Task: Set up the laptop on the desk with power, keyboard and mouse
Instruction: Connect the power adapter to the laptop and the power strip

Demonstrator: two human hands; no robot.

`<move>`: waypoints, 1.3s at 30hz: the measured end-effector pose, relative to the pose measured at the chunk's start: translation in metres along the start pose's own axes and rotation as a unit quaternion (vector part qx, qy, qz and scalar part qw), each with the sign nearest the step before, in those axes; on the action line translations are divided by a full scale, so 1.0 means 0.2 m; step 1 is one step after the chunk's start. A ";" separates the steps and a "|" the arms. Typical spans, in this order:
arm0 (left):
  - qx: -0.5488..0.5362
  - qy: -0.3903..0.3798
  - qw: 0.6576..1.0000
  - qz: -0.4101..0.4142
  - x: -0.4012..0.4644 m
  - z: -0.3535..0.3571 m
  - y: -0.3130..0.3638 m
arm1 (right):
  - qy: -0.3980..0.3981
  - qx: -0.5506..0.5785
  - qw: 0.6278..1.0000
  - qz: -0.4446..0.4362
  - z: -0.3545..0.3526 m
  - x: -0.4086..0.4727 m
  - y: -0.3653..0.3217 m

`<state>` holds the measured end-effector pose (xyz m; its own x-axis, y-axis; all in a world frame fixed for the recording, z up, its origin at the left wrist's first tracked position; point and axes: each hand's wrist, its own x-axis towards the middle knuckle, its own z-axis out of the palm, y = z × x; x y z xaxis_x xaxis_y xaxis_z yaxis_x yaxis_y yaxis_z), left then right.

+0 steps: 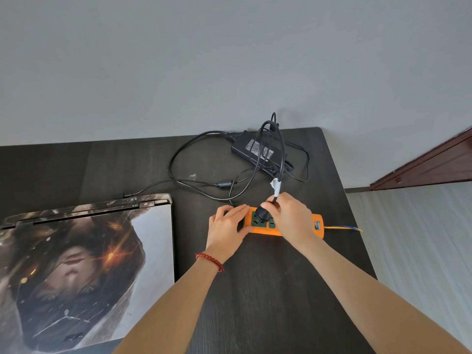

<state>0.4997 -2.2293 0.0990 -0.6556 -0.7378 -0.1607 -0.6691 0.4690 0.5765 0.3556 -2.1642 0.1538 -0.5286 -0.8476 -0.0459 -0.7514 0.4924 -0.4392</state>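
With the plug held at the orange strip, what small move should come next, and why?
Probably press the plug straight down. The right hand grips it over a green socket of the power strip, the left hand braces the strip, and whether it is fully seated cannot be told.

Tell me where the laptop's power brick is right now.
In the head view, the power brick lies label-up at the desk's far right corner near the wall, among its looped cables, beyond the orange power strip that both hands are on.
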 end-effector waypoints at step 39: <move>-0.216 0.168 0.951 -0.143 0.06 -0.48 0.18 | -0.011 -0.015 1.000 -0.025 0.18 -0.10 0.03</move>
<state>0.5009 -2.2680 0.1951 -0.2708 -0.9527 -0.1377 -0.5497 0.0356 0.8346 0.3761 -2.1519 0.1195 -0.4824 -0.8748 -0.0441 -0.7881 0.4554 -0.4140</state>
